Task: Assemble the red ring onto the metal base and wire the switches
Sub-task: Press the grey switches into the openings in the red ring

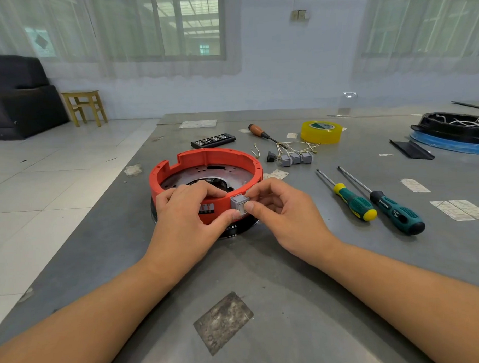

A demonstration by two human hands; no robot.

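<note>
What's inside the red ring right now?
Inside the red ring lies the metal base, a plate with small holes and a dark central opening. The left hand, gripping the near rim, hides its near part. No switches or wires show inside.

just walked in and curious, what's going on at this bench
A person is fitting a grey switch into the near wall of the red ring, which already sits on the metal base. The left hand steadies the ring, fingers hooked over its rim, thumb by the switch, while the right hand pinches the switch. More wired grey switches lie behind the ring, beside a roll of yellow tape. Two green-handled screwdrivers lie unused to the right.
</note>
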